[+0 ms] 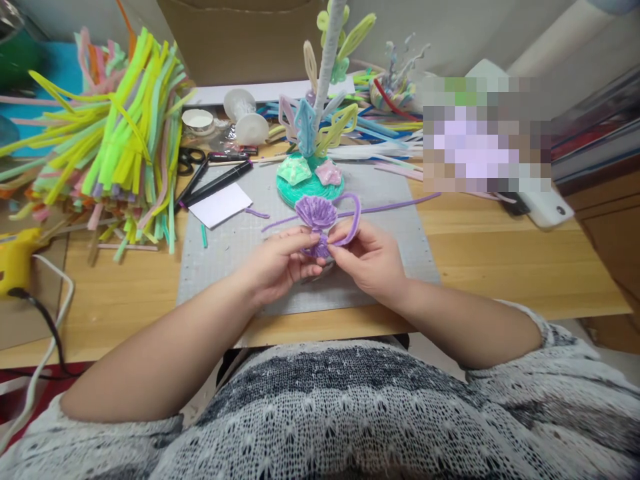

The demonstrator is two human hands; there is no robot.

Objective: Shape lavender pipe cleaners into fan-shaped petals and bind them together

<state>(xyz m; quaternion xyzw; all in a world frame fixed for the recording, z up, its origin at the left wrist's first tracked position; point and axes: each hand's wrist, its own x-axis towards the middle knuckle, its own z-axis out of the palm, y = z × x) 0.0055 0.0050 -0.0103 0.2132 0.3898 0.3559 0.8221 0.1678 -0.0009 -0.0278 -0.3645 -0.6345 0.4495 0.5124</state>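
Observation:
Over the grey cutting mat [235, 273], my two hands hold a purple pipe-cleaner piece [316, 213] with a ribbed, shell-like fan on top and a second coiled part below. My left hand [283, 263] grips the lower part from the left, thumb on top. From the right, my right hand [375, 260] pinches the same piece at its middle, and a purple strand loops up around the fingers. Just behind stands a round teal base [290, 193] bearing a green and a pink shape. My fingertips partly hide the lower coil.
Bundled pipe cleaners [120, 147] crowd the left, near a yellow glue gun [17, 260]. A white card [221, 204], black markers [215, 183], scissors [191, 160] and spools [245, 117] lie behind the mat's left side. A wrapped white stem [327, 67] rises centrally. A pixelated patch covers the right.

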